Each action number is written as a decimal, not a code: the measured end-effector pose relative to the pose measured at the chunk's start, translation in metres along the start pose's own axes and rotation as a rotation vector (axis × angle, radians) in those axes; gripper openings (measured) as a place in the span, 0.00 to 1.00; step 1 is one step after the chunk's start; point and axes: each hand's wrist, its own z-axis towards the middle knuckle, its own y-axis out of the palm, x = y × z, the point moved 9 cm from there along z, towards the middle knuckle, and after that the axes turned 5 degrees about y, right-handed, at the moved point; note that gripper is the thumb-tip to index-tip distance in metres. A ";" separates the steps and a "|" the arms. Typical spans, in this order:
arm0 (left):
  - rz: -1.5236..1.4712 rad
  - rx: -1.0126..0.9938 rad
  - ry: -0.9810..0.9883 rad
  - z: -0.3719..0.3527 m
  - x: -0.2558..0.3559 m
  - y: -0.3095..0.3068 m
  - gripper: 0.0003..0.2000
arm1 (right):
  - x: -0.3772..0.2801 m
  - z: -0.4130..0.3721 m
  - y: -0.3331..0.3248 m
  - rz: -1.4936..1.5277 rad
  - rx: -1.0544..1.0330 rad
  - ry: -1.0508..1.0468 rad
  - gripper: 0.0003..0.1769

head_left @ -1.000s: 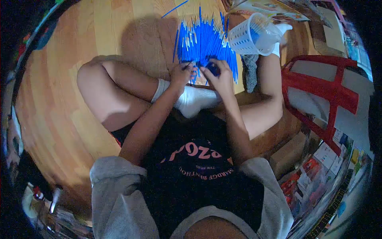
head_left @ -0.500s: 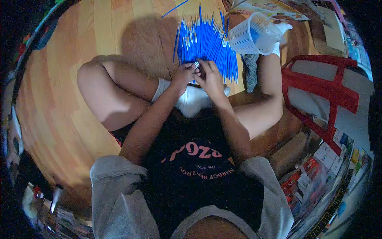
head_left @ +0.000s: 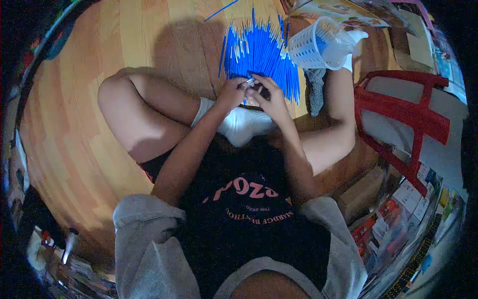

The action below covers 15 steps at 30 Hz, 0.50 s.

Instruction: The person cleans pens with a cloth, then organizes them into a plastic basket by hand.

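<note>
Many thin blue-handled sticks with pale metallic collars and pointed tips, looking like fine paintbrushes [head_left: 254, 52], lie fanned out on the floor before me. Over their near ends, my left hand [head_left: 233, 94] is closed, pinching a small silvery piece [head_left: 250, 80]. My right hand [head_left: 273, 99] meets it from the other side, fingers bent around the same piece, with a gap showing between thumb and forefinger. Whether a brush is also in the fingers is too small to make out. Under both hands rests my white-socked foot [head_left: 241, 127].
A white perforated basket [head_left: 304, 49] holding more such sticks leans at the right by my other foot. One loose blue stick [head_left: 220, 10] lies beyond the pile. A red-framed panel [head_left: 423, 94] stands at right, above a cardboard box [head_left: 362, 193]. Wooden floor [head_left: 74, 129] extends left.
My right hand's thumb and forefinger have spread further apart, and the hand has turned slightly. My left hand keeps its pinch. The whole view has shifted a little.
</note>
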 end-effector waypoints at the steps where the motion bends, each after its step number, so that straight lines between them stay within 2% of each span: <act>1: 0.035 -0.073 -0.029 0.005 -0.012 0.001 0.09 | 0.007 0.000 -0.002 0.087 -0.001 0.060 0.23; 2: 0.069 -0.147 -0.059 0.008 -0.024 0.005 0.09 | 0.014 0.000 -0.003 0.174 -0.002 0.122 0.23; 4: 0.003 -0.176 -0.109 -0.002 -0.012 0.012 0.09 | 0.013 0.000 -0.008 0.151 0.018 0.087 0.19; 5: -0.063 -0.203 -0.161 -0.008 -0.007 0.017 0.09 | 0.015 -0.001 -0.005 0.171 -0.056 0.110 0.17; 6: -0.062 -0.204 -0.160 -0.008 -0.006 0.017 0.09 | 0.018 -0.001 0.000 0.192 -0.129 0.132 0.15; 10: -0.070 -0.218 -0.172 -0.005 -0.011 0.014 0.10 | 0.023 -0.001 0.001 0.274 -0.110 0.148 0.12; 13: -0.107 -0.189 -0.195 -0.003 -0.019 0.011 0.11 | 0.020 -0.002 -0.001 0.197 -0.031 0.149 0.11; 15: -0.151 -0.168 -0.217 -0.004 -0.020 0.010 0.12 | 0.011 0.000 -0.006 0.005 0.043 0.105 0.07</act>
